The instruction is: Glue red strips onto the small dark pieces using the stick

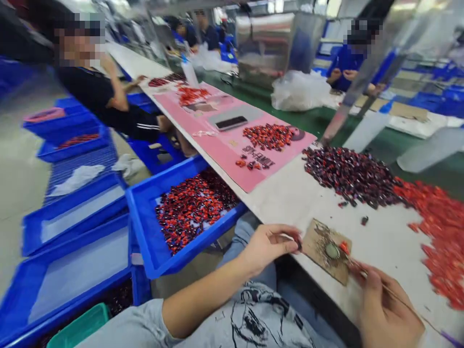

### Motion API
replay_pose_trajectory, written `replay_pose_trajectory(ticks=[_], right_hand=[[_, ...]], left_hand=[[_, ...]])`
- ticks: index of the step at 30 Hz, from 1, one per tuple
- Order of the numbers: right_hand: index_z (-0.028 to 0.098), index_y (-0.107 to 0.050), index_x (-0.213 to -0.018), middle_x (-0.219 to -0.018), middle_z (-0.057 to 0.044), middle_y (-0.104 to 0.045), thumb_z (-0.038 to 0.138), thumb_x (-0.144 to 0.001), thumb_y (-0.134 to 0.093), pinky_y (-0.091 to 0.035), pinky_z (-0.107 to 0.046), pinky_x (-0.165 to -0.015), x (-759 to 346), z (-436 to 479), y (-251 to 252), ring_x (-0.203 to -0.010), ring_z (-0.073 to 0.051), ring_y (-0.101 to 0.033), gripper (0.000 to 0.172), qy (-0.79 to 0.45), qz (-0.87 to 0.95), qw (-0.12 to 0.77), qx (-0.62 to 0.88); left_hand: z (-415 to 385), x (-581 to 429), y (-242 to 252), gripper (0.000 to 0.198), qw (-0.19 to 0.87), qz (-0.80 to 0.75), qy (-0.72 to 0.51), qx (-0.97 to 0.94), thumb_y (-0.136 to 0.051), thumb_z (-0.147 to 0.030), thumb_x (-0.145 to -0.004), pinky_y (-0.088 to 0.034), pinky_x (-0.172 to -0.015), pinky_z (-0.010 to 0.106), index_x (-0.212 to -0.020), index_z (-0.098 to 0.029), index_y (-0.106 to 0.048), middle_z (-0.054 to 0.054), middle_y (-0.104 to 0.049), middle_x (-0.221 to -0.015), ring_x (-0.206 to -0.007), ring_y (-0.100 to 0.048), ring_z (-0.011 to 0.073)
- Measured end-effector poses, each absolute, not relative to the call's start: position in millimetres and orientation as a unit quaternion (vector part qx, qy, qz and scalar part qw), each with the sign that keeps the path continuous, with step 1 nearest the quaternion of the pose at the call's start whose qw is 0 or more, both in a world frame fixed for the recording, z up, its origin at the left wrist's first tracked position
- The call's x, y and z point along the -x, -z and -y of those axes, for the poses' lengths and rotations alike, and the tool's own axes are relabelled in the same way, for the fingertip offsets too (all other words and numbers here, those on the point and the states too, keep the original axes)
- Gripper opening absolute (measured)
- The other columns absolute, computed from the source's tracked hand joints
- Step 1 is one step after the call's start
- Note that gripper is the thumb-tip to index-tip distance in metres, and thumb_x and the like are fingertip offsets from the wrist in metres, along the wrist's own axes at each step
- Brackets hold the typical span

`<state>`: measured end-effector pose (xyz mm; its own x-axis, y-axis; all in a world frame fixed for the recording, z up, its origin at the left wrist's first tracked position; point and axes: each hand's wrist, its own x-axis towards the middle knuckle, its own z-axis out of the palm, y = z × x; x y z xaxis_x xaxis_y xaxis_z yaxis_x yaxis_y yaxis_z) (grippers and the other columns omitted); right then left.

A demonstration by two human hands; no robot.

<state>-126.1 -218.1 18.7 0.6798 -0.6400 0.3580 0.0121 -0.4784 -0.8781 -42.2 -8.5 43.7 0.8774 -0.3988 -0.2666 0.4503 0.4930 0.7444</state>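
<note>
As I look down through the head camera, the white table (290, 193) runs off diagonally, its materials set around the two hands, apparently for short reaches. By its near edge, on the left, sits a blue tray (139, 237) of red and dark pieces, probably placed there to be handy for the left arm. Farther in on the table lie the red heap (444, 232) and the dark heap (351, 176), seemingly to leave the edge for handwork. A cardboard square (338, 273) rests at that edge with a greenish blob (332, 250) on it, likely to spare the tabletop. My right hand (387, 304) has its grip closed round a thin stick (433, 326), pen-fashion and aimed at the cardboard, I'd say for fine control. My left hand (270, 246) pinches a small dark piece (299, 244) just beside the cardboard, by the fingertips, presumably to leave much of it exposed.
</note>
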Motion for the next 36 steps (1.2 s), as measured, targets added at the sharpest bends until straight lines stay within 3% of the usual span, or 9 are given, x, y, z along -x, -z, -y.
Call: replay_pose_trajectory(ticks=[2, 6, 10, 23, 26, 31, 36], right_hand=[[0.018, -0.075, -0.085, -0.084, -0.007, -0.077, 0.063, -0.090, -0.067, -0.056, -0.033, -0.078, 124, 213, -23, -0.079, -0.023, -0.073, 0.047, 0.350, -0.207, 0.450, 0.795], [0.019, -0.076, -0.087, -0.084, -0.005, -0.078, 0.046, -0.098, -0.064, -0.056, -0.027, -0.070, 120, 206, -29, -0.074, -0.018, -0.074, 0.032, 0.359, -0.134, 0.408, 0.828], [0.019, -0.075, -0.087, -0.083, -0.003, -0.078, 0.038, -0.100, -0.062, -0.058, -0.026, -0.074, 120, 202, -31, -0.078, -0.018, -0.075, 0.026, 0.365, -0.080, 0.358, 0.856], [0.020, -0.073, -0.088, -0.084, -0.002, -0.076, 0.021, -0.096, -0.067, -0.058, -0.029, -0.079, 116, 201, -28, -0.079, -0.016, -0.072, 0.010, 0.389, -0.034, 0.340, 0.855], [0.021, -0.073, -0.091, -0.086, -0.001, -0.075, 0.015, -0.094, -0.069, -0.055, -0.035, -0.085, 119, 196, -35, -0.084, -0.018, -0.072, 0.008, 0.414, -0.027, 0.370, 0.831], [0.022, -0.074, -0.096, -0.087, -0.002, -0.074, 0.009, -0.092, -0.065, -0.053, -0.044, -0.087, 127, 182, -54, -0.089, -0.024, -0.070, 0.016, 0.374, 0.038, 0.504, 0.778], [0.024, -0.074, -0.102, -0.090, -0.003, -0.074, 0.011, -0.095, -0.063, -0.049, -0.048, -0.090, 132, 174, -59, -0.093, -0.025, -0.069, 0.018, 0.306, 0.092, 0.537, 0.781]], left_hand=[[4, 46, -43, 0.052, 0.860, -0.023, 0.243, -0.449, -0.101, -0.040, -0.050, -0.058, -0.076, 0.028, -0.090, -0.014, -0.081, 0.005, -0.076, -0.079, -0.071, -0.073, 0.0162], [-1, 51, -43, 0.039, 0.837, 0.003, 0.253, -0.485, -0.098, -0.038, -0.060, -0.060, -0.076, 0.029, -0.083, -0.013, -0.081, 0.007, -0.078, -0.078, -0.073, -0.073, 0.0175], [-2, 54, -45, 0.033, 0.836, 0.006, 0.262, -0.482, -0.098, -0.034, -0.060, -0.060, -0.074, 0.026, -0.079, -0.014, -0.080, 0.006, -0.077, -0.078, -0.074, -0.074, 0.0165], [2, 63, -48, 0.027, 0.846, -0.017, 0.306, -0.437, -0.099, -0.029, -0.059, -0.062, -0.065, 0.020, -0.075, -0.016, -0.082, 0.004, -0.079, -0.075, -0.066, -0.074, 0.0134], [5, 66, -51, 0.026, 0.852, -0.026, 0.315, -0.417, -0.099, -0.028, -0.058, -0.063, -0.063, 0.020, -0.075, -0.015, -0.082, 0.004, -0.079, -0.075, -0.065, -0.075, 0.0142], [6, 68, -58, 0.030, 0.849, -0.035, 0.319, -0.419, -0.099, -0.030, -0.057, -0.065, -0.065, 0.024, -0.074, -0.013, -0.081, 0.005, -0.079, -0.074, -0.061, -0.074, 0.0143], [5, 69, -58, 0.032, 0.842, -0.026, 0.312, -0.439, -0.098, -0.032, -0.059, -0.066, -0.069, 0.030, -0.077, -0.013, -0.081, 0.006, -0.080, -0.078, -0.066, -0.076, 0.0177]])
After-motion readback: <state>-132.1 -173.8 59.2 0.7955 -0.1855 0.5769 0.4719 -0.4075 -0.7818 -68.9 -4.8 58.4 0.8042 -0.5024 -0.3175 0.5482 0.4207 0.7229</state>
